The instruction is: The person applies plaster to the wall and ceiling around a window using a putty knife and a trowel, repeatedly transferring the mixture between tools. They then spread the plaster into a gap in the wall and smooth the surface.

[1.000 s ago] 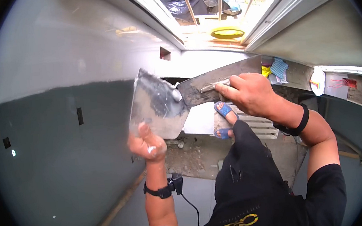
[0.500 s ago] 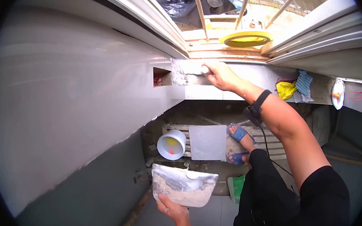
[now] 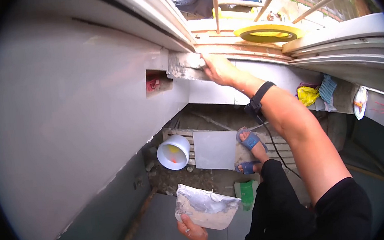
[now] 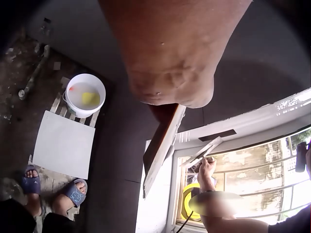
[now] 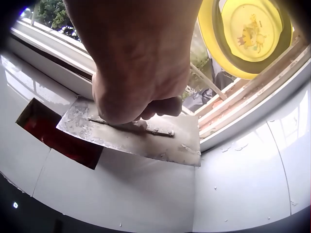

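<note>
My right hand point(image 3: 222, 69) grips the handle of a flat steel plastering trowel point(image 5: 180, 145). In the head view the blade lies close along the white wall, between a rectangular wall opening point(image 3: 157, 82) and the window frame. Lower down, my left hand point(image 3: 193, 232) holds a hawk board point(image 3: 209, 210) by its edge, thumb on top. Wet white plaster point(image 3: 203, 199) covers the board's far half. In the left wrist view the board point(image 4: 163, 145) shows nearly edge-on below the hand, whose fingers are hidden.
A white bucket point(image 3: 173, 152) with liquid and something yellow stands on a slatted platform beside a pale tile point(image 3: 213, 149). Sandalled feet point(image 3: 251, 142) stand there too. A yellow basin point(image 3: 269, 33) sits at the window. Cloths point(image 3: 315, 94) lie on the right ledge.
The trowel was over the hawk; my right hand has since carried it up to the wall by the window. My left hand has lowered the hawk, and the head view has shifted.
</note>
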Available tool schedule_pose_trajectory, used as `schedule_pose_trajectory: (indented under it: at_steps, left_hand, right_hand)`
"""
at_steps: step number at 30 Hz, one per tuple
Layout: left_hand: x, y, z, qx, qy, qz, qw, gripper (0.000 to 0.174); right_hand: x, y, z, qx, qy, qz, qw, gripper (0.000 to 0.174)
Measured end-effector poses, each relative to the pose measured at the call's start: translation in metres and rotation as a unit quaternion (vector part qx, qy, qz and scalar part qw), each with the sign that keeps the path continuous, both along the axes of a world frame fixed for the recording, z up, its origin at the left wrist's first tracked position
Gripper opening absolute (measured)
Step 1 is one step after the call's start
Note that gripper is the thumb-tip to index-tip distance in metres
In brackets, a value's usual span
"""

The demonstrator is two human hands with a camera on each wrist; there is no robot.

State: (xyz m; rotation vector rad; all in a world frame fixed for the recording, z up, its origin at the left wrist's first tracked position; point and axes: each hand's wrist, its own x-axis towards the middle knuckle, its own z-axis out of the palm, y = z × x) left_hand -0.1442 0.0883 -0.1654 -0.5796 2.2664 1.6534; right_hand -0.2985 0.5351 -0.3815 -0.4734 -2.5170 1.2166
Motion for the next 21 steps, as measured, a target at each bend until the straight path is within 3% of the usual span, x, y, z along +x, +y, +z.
schedule_pose_trajectory:
  at_steps: [2,4,10,14,18,21]
  left_hand:
    - [-0.001,0.016,0.007,-0.004,0.004,-0.029,1.000,0.039]
    - [-0.006,0.020,0.016,-0.014,0.016,-0.053,0.998,0.040]
    - [-0.013,0.010,0.024,-0.039,0.028,-0.078,0.996,0.040]
    - [-0.008,0.007,0.022,-0.027,0.021,-0.055,0.998,0.039]
    - [-0.006,0.007,0.027,-0.021,0.015,-0.059,0.998,0.038]
    - [-0.007,0.004,0.037,-0.040,0.023,-0.066,0.997,0.038]
  right_hand:
    - [0.019,0.010,-0.009,0.038,-0.074,0.035,0.996,0.019]
    - [0.035,0.001,0.002,-0.037,-0.073,0.019,0.996,0.021]
    - [0.014,0.003,0.054,-0.078,0.033,0.003,0.996,0.027]
    - [-0.008,-0.023,0.020,-0.123,0.071,-0.033,0.989,0.020]
    - [0.004,-0.025,0.007,-0.189,-0.014,-0.019,0.982,0.019]
    - [0.022,-0.021,0.005,-0.167,-0.036,-0.002,0.985,0.027]
